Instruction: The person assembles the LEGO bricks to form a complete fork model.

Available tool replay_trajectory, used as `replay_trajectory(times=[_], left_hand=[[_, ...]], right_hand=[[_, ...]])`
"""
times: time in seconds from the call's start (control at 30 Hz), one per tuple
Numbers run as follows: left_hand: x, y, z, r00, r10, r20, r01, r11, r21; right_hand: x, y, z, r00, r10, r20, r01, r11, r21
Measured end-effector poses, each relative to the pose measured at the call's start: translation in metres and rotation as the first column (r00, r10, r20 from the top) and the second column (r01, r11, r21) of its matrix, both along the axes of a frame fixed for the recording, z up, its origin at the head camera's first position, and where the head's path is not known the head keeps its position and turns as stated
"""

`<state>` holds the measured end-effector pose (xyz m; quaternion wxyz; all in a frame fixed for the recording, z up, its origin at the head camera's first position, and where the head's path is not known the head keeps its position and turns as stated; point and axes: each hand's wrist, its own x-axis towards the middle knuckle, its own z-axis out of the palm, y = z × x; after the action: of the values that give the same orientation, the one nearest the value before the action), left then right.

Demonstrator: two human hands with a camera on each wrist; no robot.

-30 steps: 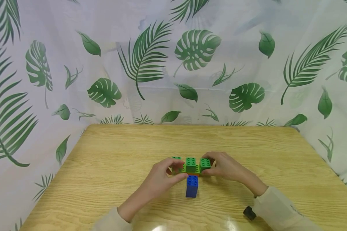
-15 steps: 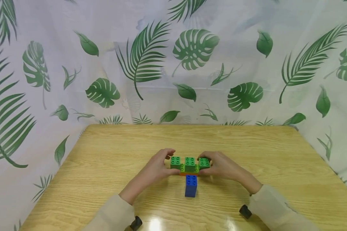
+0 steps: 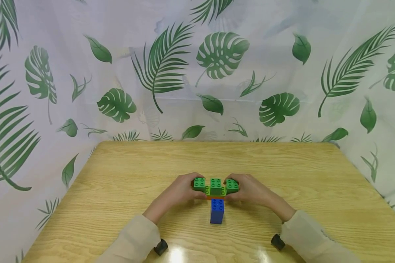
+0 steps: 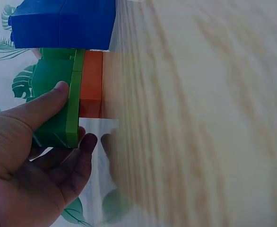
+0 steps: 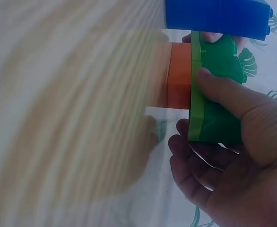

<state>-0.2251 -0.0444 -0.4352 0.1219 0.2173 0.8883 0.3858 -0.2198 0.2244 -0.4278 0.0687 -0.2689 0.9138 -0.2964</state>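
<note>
A toy-brick build stands mid-table: an orange brick [image 4: 91, 85] below, a light green plate [image 5: 196, 99] across it, and three green bricks on top. My left hand [image 3: 185, 189] holds the left green brick [image 3: 199, 183], thumb on its near side and fingers behind. Likewise, the right green brick [image 3: 232, 185] is pinched by my right hand [image 3: 249, 189]. Between them, the middle green brick [image 3: 215, 186] is untouched. In both wrist views the plate's ends overhang the orange brick. Two stacked blue bricks [image 3: 217, 213] stand upright on my side of the build.
The wooden table [image 3: 145, 160] reaches back to a white leaf-print curtain [image 3: 177, 124], which also hangs along both sides. Below each cuff shows a small black object, the left one [image 3: 161, 247] and the right one [image 3: 278, 241].
My left hand has moved left and back from the middle of the build, and its fingers have closed on the left green brick. My right hand stays at the right brick.
</note>
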Motion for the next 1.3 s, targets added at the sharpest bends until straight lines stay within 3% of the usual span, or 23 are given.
replay_trajectory(times=[0.37, 0.57, 0.97, 1.3], left_hand=[[-0.003, 0.002, 0.001, 0.999, -0.030, -0.014, 0.030, 1.000, -0.002], [0.001, -0.002, 0.010, 0.999, -0.031, -0.022, 0.032, 0.999, 0.041], [0.026, -0.013, 0.049, 0.995, -0.066, -0.069, 0.075, 0.989, 0.130], [0.045, -0.019, 0.061, 0.996, -0.061, -0.066, 0.073, 0.978, 0.195]], right_hand=[[0.002, -0.001, 0.001, 0.999, 0.003, -0.036, -0.003, 1.000, -0.004], [0.008, -0.001, 0.016, 1.000, -0.007, -0.020, 0.006, 0.999, -0.046], [0.032, -0.006, 0.050, 0.999, -0.042, 0.003, 0.042, 0.992, -0.116], [0.051, -0.008, 0.062, 0.999, -0.011, -0.045, 0.002, 0.980, -0.197]])
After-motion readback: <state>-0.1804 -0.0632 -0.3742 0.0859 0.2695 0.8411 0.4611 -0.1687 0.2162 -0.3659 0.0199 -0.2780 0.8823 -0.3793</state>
